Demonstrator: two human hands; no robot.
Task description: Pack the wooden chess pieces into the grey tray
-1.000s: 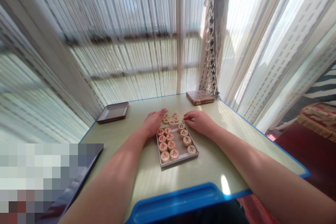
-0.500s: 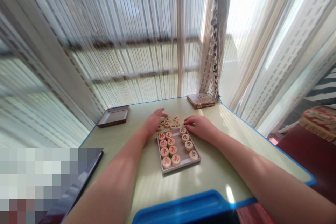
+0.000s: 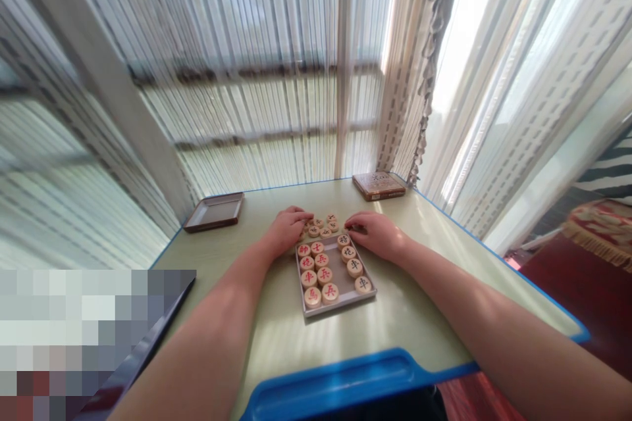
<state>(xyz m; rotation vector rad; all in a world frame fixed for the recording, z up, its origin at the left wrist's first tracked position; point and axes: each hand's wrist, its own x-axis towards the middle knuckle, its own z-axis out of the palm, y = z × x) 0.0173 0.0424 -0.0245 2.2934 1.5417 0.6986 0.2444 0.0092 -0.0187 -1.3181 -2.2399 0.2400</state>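
A shallow grey box tray (image 3: 338,281) holds round wooden Chinese chess pieces. Two columns of red-marked pieces (image 3: 324,275) fill its left side, and a column of black-marked pieces (image 3: 354,268) lines the right; bare tray bottom shows between them. Beyond its far edge lies a loose cluster of black-marked pieces (image 3: 325,232). My left hand (image 3: 288,230) reaches over the cluster's left side, fingers stretched out and covering some pieces. At the right of the cluster, my right hand (image 3: 375,233) has bent fingers closed around a piece at their tips, mostly hidden.
An empty brown-sided box lid (image 3: 237,216) lies at the far left of the pale green table (image 3: 276,348). A closed flat box (image 3: 379,185) sits at the far right. The table's blue edge has a recessed blue tray (image 3: 336,378) in front. Sheer curtains (image 3: 257,105) hang behind.
My left hand has lowered, and its fingers now lie over the left of the cluster. Several loose pieces there have shifted slightly. My right hand stays almost in place; the view has tilted slightly.
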